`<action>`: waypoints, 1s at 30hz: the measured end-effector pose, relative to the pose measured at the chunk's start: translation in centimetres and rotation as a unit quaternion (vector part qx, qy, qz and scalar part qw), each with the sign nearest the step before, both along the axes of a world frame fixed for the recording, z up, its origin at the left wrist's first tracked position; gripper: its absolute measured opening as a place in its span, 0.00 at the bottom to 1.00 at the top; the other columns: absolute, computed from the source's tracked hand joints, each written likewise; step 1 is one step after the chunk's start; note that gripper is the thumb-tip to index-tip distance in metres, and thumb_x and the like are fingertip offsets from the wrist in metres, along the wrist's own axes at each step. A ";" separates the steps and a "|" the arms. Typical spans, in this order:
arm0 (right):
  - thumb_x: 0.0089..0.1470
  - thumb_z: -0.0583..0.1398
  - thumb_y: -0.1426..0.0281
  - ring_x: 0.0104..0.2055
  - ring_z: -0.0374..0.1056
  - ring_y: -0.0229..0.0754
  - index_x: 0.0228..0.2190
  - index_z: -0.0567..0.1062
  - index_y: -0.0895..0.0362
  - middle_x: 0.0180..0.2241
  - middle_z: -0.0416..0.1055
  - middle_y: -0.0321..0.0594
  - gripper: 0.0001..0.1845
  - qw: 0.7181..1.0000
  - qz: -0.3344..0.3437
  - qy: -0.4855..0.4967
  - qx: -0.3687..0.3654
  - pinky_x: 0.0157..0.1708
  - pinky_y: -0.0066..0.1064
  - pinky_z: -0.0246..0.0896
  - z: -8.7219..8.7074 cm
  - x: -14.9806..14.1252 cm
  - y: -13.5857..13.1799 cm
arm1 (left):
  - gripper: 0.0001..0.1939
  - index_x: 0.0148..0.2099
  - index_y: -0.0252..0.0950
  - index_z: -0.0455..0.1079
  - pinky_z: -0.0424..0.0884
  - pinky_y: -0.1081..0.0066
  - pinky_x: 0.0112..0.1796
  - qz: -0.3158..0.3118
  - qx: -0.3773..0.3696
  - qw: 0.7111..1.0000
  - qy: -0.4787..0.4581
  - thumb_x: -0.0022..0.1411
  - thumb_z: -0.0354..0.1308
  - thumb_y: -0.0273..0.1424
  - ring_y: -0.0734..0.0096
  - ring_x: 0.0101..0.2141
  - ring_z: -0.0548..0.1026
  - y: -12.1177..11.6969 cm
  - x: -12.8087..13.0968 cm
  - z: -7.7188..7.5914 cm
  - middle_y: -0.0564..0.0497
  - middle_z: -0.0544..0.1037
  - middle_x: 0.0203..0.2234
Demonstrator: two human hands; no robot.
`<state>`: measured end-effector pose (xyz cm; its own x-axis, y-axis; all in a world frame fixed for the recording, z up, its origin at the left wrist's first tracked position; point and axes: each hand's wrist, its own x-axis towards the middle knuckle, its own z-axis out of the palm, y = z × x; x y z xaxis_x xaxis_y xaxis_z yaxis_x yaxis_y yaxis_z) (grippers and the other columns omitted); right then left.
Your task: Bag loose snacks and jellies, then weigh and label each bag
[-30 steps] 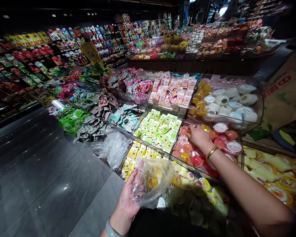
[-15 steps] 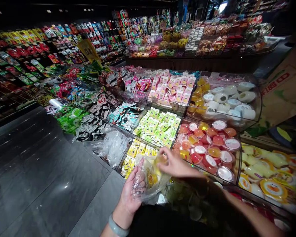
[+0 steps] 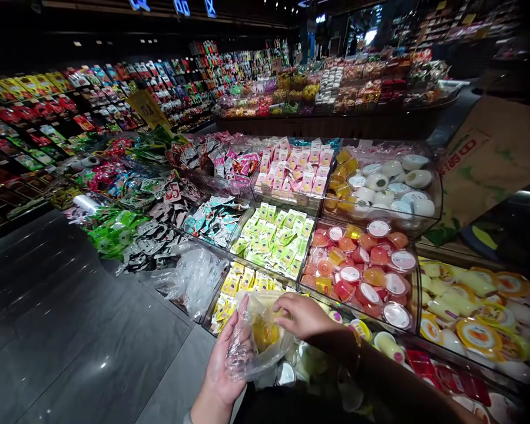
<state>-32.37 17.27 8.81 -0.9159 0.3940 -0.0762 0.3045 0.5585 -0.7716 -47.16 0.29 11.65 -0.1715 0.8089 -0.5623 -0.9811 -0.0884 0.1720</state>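
Left hand (image 3: pixel 223 365) clasps the clear bag (image 3: pixel 249 368); right hand (image 3: pixel 304 318) curls at its mouth — whether that grip pinches anything, I can't tell; yellow jelly (image 3: pixel 265 333) lies inside, between both hands, right fingertips just beside it; red jelly cups (image 3: pixel 344 290) sit beyond, rightward.

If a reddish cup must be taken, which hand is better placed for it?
Probably the right hand: it is nearer to the reddish cups, while the left hand is occupied, holding the plastic bag.
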 end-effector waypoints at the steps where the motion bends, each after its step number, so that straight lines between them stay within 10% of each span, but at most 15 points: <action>1: 0.59 0.62 0.63 0.41 0.74 0.43 0.43 0.78 0.53 0.44 0.78 0.42 0.12 1.000 -0.022 0.004 0.006 0.41 0.32 0.64 0.4 0.7 0.9 | 0.18 0.62 0.43 0.68 0.44 0.85 0.13 0.002 0.000 1.000 0.000 0.75 0.46 0.33 0.84 0.10 0.60 0.1 -0.1 0.0 0.63 0.57 0.13; 9: 0.64 0.54 0.62 0.37 0.74 0.46 0.36 0.79 0.52 0.36 0.80 0.39 0.15 0.984 -0.161 -0.014 0.075 0.38 0.35 0.64 0.6 8.3 6.7 | 0.20 0.61 0.42 0.69 0.47 0.83 0.13 -0.011 -0.016 1.000 0.018 0.76 0.42 0.31 0.83 0.09 0.57 0.5 -0.2 0.3 0.64 0.54 0.14; 15: 0.62 0.55 0.63 0.42 0.74 0.52 0.37 0.81 0.53 0.40 0.81 0.45 0.15 0.906 -0.340 -0.096 0.232 0.42 0.40 0.65 -0.5 13.6 11.4 | 0.21 0.61 0.41 0.70 0.49 0.83 0.12 -0.014 -0.023 1.000 0.010 0.76 0.40 0.32 0.81 0.10 0.57 0.6 -0.3 0.7 0.63 0.53 0.13; 22: 0.57 0.63 0.62 0.50 0.72 0.55 0.49 0.80 0.52 0.50 0.78 0.46 0.19 0.920 -0.242 -0.177 0.252 0.49 0.42 0.65 -1.4 15.2 13.4 | 0.22 0.62 0.42 0.69 0.47 0.83 0.12 -0.019 -0.023 1.000 0.009 0.77 0.39 0.35 0.82 0.09 0.60 0.8 -0.3 1.2 0.63 0.55 0.13; 30: 0.55 0.64 0.67 0.52 0.73 0.57 0.66 0.63 0.53 0.52 0.77 0.50 0.39 0.898 -0.278 -0.215 0.263 0.49 0.43 0.66 -2.7 16.7 13.2 | 0.22 0.62 0.42 0.69 0.47 0.83 0.12 -0.028 -0.027 0.999 0.026 0.77 0.37 0.35 0.82 0.09 0.60 0.5 -0.4 1.1 0.63 0.55 0.13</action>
